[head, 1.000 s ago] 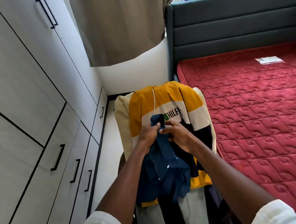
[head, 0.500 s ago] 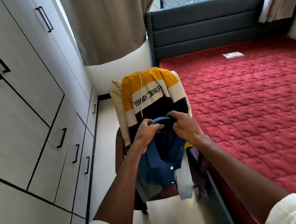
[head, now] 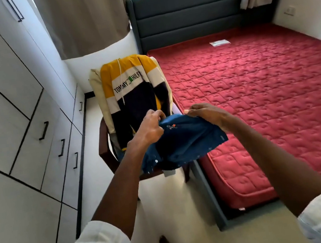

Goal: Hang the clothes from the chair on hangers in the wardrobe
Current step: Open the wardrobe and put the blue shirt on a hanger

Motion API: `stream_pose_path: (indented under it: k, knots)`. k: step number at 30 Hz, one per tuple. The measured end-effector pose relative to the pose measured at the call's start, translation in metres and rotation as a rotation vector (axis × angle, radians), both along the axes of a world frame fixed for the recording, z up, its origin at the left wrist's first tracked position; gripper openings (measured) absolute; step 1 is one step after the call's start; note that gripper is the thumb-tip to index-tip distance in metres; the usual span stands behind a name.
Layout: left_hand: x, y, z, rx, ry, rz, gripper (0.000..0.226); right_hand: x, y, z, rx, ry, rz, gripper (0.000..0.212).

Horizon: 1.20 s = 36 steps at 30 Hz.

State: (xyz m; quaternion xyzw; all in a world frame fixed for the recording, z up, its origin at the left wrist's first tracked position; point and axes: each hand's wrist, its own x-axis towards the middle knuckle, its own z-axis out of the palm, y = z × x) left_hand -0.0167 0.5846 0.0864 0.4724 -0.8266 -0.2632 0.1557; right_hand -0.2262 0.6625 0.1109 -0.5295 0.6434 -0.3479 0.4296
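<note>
**Blue shirt held up in front of the chair**

Head view. Blue cloth, a buttoned shirt (head: 181,139), is stretched between both hands above the chair seat. Left hand (head: 152,125): fingers curled tight, pinching the shirt's upper edge on the left. Right hand (head: 206,114): fingers closed over the same edge on the right, thumb tip showing pale at the front. The two hands sit near each other, with a short span of taut cloth between. Small embroidered mark near the top of the shirt, white script with an orange-red spot; too small to read. White buttons show along the lower left fold, a buttoned cuff at the right corner. The shirt's lower part hangs down over the seat; contact with it cannot be told.

Chair (head: 105,149): dark wood, standing between the wardrobe and the bed. Over its back hangs a hoodie (head: 131,88) banded yellow, white and navy, a white drawstring down the front. Print on the white band reads "TOMMY", a small flag emblem, then "HILF", with the rest lost round the fold. A cream garment (head: 97,93) lies under the hoodie, showing along its left side.

Wardrobe (head: 3,93) at left: pale grey doors and drawers, black bar handles, all closed. Bed at right with a red quilted mattress (head: 256,95) and a small white paper (head: 219,43) near the headboard; any print on it is unreadable.
</note>
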Motion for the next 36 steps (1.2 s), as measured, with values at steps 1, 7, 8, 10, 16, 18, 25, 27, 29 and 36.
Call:
stream_pose_path:
  k: [1,7,8,10,16,18,25,27,29,36]
  knots:
    - [-0.009,0.019,-0.005,-0.034,0.024,0.005,0.035,-0.013,0.022,0.001,0.024,-0.021,0.059,0.017]
    - [-0.061,0.121,-0.027,-0.108,0.026,-0.09,0.037,-0.081,0.138,-0.002,0.13,0.039,0.13,0.025]
    - [-0.07,0.134,-0.029,-0.105,0.031,-0.104,0.038,-0.091,0.152,-0.005,0.116,0.127,0.059,0.023]
    - [-0.085,0.153,-0.03,-0.089,0.032,-0.104,0.038,-0.109,0.172,-0.013,0.086,0.275,-0.019,0.02]
    - [-0.137,0.186,-0.035,-0.045,-0.085,-0.083,0.033,-0.157,0.218,-0.026,-0.169,0.553,-0.102,0.013]
    - [-0.159,0.191,-0.041,-0.105,-0.013,-0.054,0.033,-0.175,0.226,-0.041,-0.258,0.621,-0.226,0.004]
    - [-0.249,0.211,-0.051,-0.095,0.249,0.186,0.037,-0.228,0.227,-0.074,-0.28,0.4,-0.481,0.025]
    - [-0.272,0.208,-0.054,-0.048,0.245,0.191,0.034,-0.259,0.228,-0.073,-0.21,0.426,-0.341,0.034]
    - [-0.286,0.202,-0.056,0.003,0.163,0.137,0.03,-0.295,0.225,-0.069,-0.092,0.542,-0.15,0.047]
    - [-0.344,0.201,-0.046,0.064,-0.299,-0.1,0.019,-0.382,0.218,-0.066,-0.031,0.983,-0.366,0.036]
